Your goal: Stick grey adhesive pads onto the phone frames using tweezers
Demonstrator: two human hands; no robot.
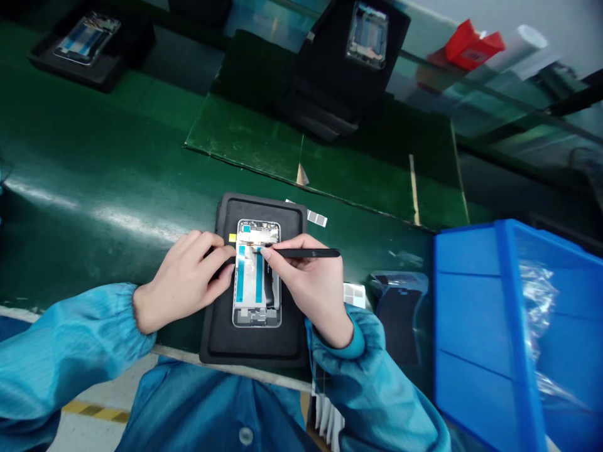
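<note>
An opened phone (249, 273) with blue strips and bare circuitry lies upright on a black foam tray (223, 345). My right hand (315, 276) pinches black tweezers (311, 253), their tip over the upper part of the phone. At the phone's left edge rests my left hand (191, 273), fingers bent and fingertips close to the frame; whether they pinch anything is hidden. A small yellow tab (232, 238) sticks out at the phone's upper left side.
To the right stands a blue bin (475, 314) with clear plastic inside; a dark film piece (400, 314) lies beside it. Black trays at the back hold another phone (368, 34) and a further phone (88, 37). A red box (473, 45) sits at the back right.
</note>
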